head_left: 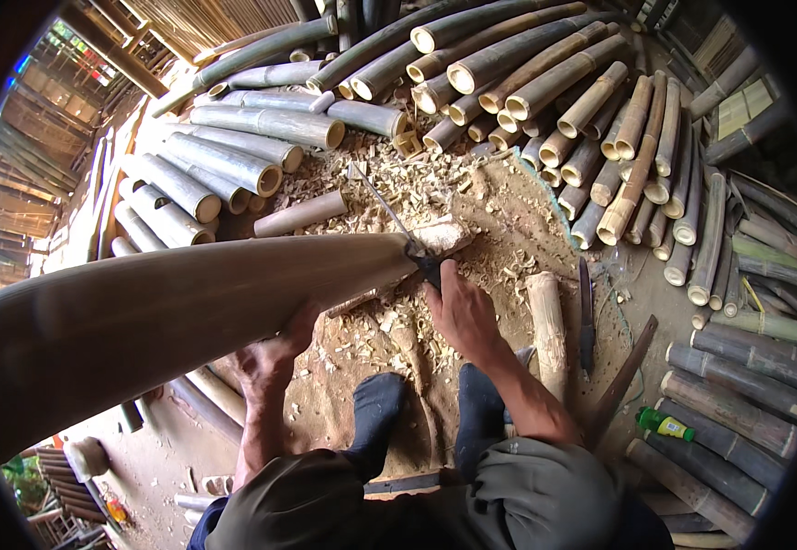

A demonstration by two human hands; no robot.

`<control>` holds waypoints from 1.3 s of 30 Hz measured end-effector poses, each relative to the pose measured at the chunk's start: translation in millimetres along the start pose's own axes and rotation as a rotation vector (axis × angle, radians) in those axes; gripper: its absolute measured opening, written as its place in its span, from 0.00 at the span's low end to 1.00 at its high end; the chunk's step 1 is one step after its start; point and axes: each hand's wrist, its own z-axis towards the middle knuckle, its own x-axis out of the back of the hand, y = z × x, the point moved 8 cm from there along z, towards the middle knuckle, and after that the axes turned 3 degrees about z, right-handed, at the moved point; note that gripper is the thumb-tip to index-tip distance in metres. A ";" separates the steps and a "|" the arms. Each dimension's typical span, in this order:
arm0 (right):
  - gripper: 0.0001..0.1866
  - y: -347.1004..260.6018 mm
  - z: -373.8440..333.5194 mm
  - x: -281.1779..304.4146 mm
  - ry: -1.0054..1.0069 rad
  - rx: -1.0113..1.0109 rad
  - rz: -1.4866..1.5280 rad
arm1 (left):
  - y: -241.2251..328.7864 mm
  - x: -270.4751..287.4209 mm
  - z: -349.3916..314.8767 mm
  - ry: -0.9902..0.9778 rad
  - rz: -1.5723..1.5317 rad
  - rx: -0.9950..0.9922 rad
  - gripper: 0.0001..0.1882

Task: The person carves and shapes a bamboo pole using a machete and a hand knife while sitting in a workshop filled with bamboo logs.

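Observation:
A thick bamboo pole runs from the left edge toward the middle, its narrower-looking far end near a pale wooden block. My left hand grips the pole from below, its fingertips partly hidden behind it. With my right hand closed around a dark handle, I hold a long, thin metal-bladed tool at the pole's far end. The blade slants up and to the left; its exact kind is unclear. Pale shavings cover the ground around it.
Cut bamboo lengths lie piled at the back and down the right side. A pale log, a dark machete-like blade and a long flat blade lie right of my feet. A green bottle rests on bamboo.

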 end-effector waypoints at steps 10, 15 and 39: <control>0.14 24.5 -3.2 -9.6 -0.039 -0.033 -0.192 | 24.3 -7.8 -2.4 -0.022 0.090 0.041 0.46; 0.14 -58.9 -4.8 57.8 0.190 0.163 0.134 | 23.2 -6.9 -0.5 -0.029 0.096 0.039 0.42; 0.15 -9.6 -8.5 23.0 0.050 -0.082 0.172 | 5.2 7.8 16.9 0.093 -0.010 -0.038 0.41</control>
